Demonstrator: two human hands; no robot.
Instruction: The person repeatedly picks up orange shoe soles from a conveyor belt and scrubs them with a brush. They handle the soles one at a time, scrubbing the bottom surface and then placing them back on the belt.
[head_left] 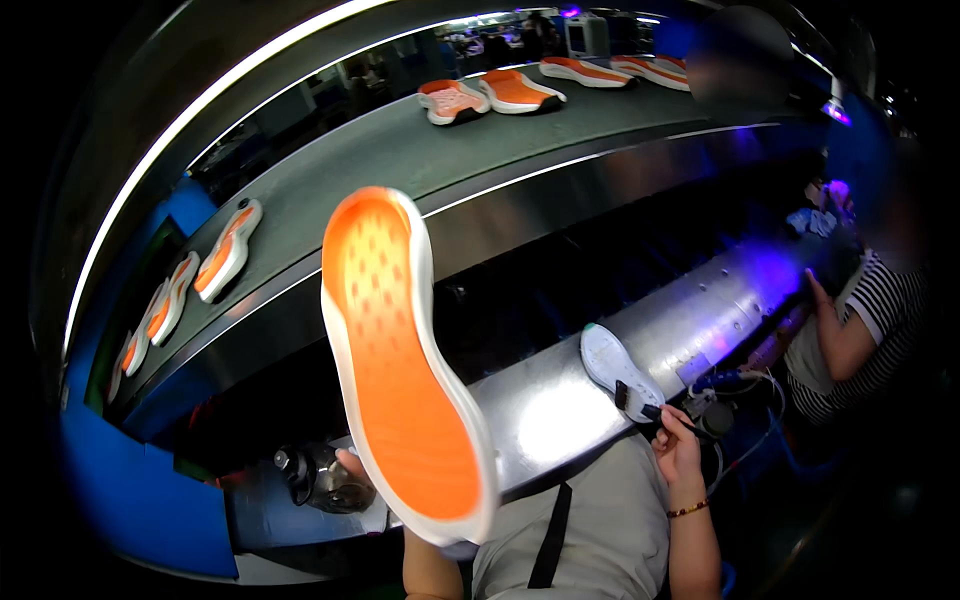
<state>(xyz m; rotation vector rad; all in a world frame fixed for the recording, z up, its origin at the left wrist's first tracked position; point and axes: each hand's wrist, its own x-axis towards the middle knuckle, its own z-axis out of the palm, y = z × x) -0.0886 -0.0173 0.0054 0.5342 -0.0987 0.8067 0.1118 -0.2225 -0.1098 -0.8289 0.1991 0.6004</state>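
Close to the camera, a shoe sole (pixel 405 400) with a white rim and an orange inner face stands tilted, its inside turned toward me. My left hand (pixel 351 463) is closed on its edge; most of that hand is hidden behind the sole. My right hand (pixel 679 446) pinches the thin black handle of a brush (pixel 650 411). The brush's dark head lies over the lower part of a pale, flat, sole-shaped piece (pixel 608 358) on the metal bench (pixel 550 425).
Beyond the bench runs a green conveyor belt (pixel 330 185) carrying several orange-and-white soles (pixel 520 92). A dark translucent bottle (pixel 335 485) stands at the bench's left end. At the right, a person in a striped top (pixel 890 300) sits by the bench, near cables and hoses (pixel 740 380).
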